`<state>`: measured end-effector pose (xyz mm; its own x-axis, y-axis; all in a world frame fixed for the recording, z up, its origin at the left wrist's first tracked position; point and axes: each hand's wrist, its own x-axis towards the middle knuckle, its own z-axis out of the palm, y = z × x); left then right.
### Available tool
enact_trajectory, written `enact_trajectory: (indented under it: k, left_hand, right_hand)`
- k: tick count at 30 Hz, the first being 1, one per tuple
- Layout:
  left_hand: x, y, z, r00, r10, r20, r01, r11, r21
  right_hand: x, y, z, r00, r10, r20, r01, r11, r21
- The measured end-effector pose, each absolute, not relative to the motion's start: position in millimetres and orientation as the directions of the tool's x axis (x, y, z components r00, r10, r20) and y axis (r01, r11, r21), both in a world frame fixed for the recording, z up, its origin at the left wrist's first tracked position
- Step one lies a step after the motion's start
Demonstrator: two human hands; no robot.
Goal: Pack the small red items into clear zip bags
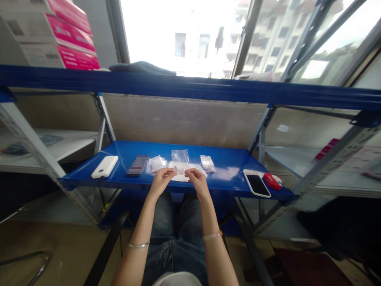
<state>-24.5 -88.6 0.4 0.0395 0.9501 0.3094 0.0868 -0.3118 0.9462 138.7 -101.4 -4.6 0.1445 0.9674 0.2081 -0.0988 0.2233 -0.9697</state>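
Over the near edge of the blue shelf top (229,153), my left hand (161,181) and my right hand (197,180) face each other with fingers pinched. Between their fingertips is a small, pale thing with reddish specks (180,171), too blurred to name. Beneath it lies a white sheet of paper (176,178). A flat clear plastic bag (180,156) lies just beyond the fingers. Left of it is a stack of clear bags (157,163); to the right lies a filled clear bag (207,164).
A white power bank (104,166) with a cable and a pixelated dark object (138,165) lie on the left. On the right are a white-framed phone (257,183) and a red-and-white item (272,181). A blue upper beam (190,85) crosses above.
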Motion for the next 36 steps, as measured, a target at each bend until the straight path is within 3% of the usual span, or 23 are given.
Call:
enact_trajectory:
  k: [10,18,27,36]
  left_hand:
    - [-18.9,-90.2,0.1,0.076,0.906,0.416,0.126,-0.422,0.898]
    - [-14.9,-92.0,0.7,0.067,0.922,0.382,0.096,-0.387,0.917]
    - [-12.0,-93.3,1.3,0.026,0.906,0.422,0.111,-0.422,0.9]
    - [-11.0,-93.5,1.6,0.051,0.911,0.41,0.1,-0.413,0.905]
  right_hand:
    - [134.6,-100.6,-6.0,0.11,0.974,0.196,-0.096,0.207,-0.974]
    - [132.7,-95.8,-10.0,0.164,0.96,0.227,-0.077,0.242,-0.967]
    - [127.4,-102.6,-3.6,0.056,0.973,0.226,-0.08,0.23,-0.97]
    - [122.5,-96.1,-11.5,0.125,0.961,0.245,-0.075,0.255,-0.964]
